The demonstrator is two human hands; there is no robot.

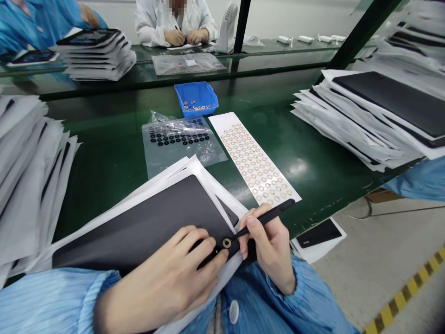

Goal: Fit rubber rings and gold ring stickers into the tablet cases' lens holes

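My left hand (163, 273) grips a black pen-shaped barrel (208, 259) over a dark graphics tablet (139, 227) wrapped in white paper. My right hand (267, 246) holds a slim black tool (264, 220), its tip at a small tan ring with a dark centre (226, 242) on the barrel's end. Beyond the hands lie a white strip of tan rings (255, 157) and a clear plastic bag of black rings (181, 138). A blue plastic bin (196, 98) holds loose rings.
Stacks of paper-wrapped tablets (361, 118) rise at the right and left of the green bench. Behind a dark-framed divider, a co-worker in a white coat (174, 23) works with both hands. A person in a blue sleeve (34, 18) sits at the far left.
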